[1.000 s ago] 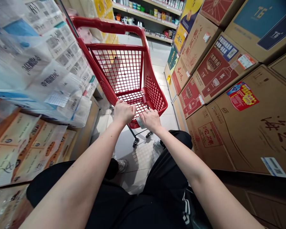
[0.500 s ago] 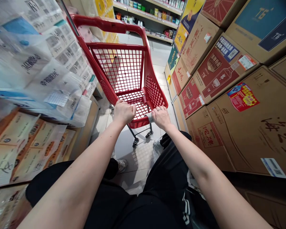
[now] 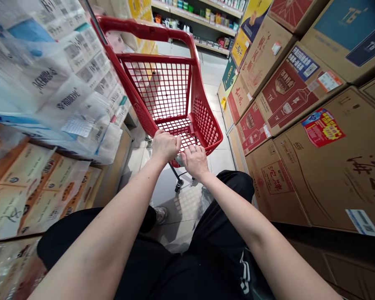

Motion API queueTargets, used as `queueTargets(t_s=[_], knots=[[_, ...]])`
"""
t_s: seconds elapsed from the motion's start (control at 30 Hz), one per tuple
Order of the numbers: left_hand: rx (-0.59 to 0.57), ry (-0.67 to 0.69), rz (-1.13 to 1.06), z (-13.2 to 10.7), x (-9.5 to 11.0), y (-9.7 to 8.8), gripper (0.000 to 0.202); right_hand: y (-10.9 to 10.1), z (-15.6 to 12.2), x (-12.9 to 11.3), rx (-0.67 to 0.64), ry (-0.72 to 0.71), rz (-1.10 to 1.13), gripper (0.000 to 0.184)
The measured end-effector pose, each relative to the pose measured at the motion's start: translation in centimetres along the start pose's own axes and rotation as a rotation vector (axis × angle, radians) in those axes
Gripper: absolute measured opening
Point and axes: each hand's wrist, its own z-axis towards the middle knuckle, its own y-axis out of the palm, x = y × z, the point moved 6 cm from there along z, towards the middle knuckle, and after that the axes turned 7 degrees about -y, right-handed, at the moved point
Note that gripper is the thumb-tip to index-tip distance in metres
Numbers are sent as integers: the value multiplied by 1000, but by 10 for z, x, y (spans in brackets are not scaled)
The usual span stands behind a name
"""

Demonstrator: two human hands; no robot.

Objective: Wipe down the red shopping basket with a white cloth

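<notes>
A red plastic shopping cart (image 3: 203,89) with lattice sides stands in front of me, its basket holding nothing that I can see. My left hand (image 3: 165,146) is closed in a fist around the left part of the basket's near rim. Close beside it, almost touching, my right hand (image 3: 194,161) curls over the same rim with a ring on one finger. From under the right fingers pokes a small light-grey piece of cloth (image 3: 180,160), pressed against the rim and mostly hidden by the hand.
Stacked cardboard cartons (image 3: 300,154) line the aisle's right side. On the left are plastic-wrapped tissue packs (image 3: 65,96) above orange-and-cream packages (image 3: 34,183). A shelf of small goods (image 3: 203,21) stands beyond the cart. Tiled floor (image 3: 175,208) runs between.
My right hand has slid left along the near rim with the grey cloth, from the right corner to beside my left hand. The left hand keeps its hold. The view has shifted slightly.
</notes>
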Motion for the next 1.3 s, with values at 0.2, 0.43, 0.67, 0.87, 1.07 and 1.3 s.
queueTargets(t_s=[0.2,0.43,0.67,0.87,1.07,1.3], knots=[[-28,20,-9,-3,4,-5,56,-7,-6,41,-80,-28,-21,44],[22,40,44,-2,4,-2,56,-9,-1,71,-54,159,-49,48],[43,26,63,-4,2,1,54,-7,2,37,-58,152,-19,50],[38,68,70,-7,12,-2,54,-5,9,48,-123,135,6,49],[22,102,66,-12,29,-5,52,-6,8,66,-109,186,0,48],[-10,155,88,-8,49,0,52,-6,10,91,-120,201,-59,49]])
